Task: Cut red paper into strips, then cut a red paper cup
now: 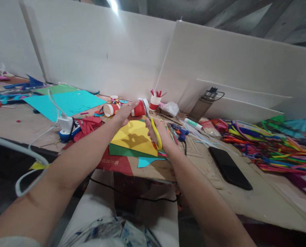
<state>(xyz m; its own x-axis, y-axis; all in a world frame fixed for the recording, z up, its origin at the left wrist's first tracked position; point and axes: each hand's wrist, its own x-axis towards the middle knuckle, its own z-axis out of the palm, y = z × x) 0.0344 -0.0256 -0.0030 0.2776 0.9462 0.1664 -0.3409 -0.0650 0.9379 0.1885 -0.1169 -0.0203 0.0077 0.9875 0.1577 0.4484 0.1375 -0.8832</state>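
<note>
My left hand (pixel 125 112) grips a red paper cup (pixel 138 109) with a white rim, held on its side above the table. In my right hand (pixel 160 132) is a pair of scissors (pixel 156 134) with yellow handles. Their blades point up and away from me, against the cup's rim; whether they cut into it I cannot tell. Below both hands lies a yellow paper sheet (pixel 132 139) with their shadows on it, over a green sheet (pixel 124 151). A turquoise scrap (pixel 147 162) sticks out at the front.
Behind stands a cup of red sticks (pixel 155 101); another paper cup (pixel 111 109) lies left. A power strip (pixel 68 132) and large turquoise sheet (pixel 68 103) are further left. To the right are a glue gun (pixel 180 131), bottle (pixel 203 103), phone (pixel 230 168) and pipe cleaners (pixel 266 147).
</note>
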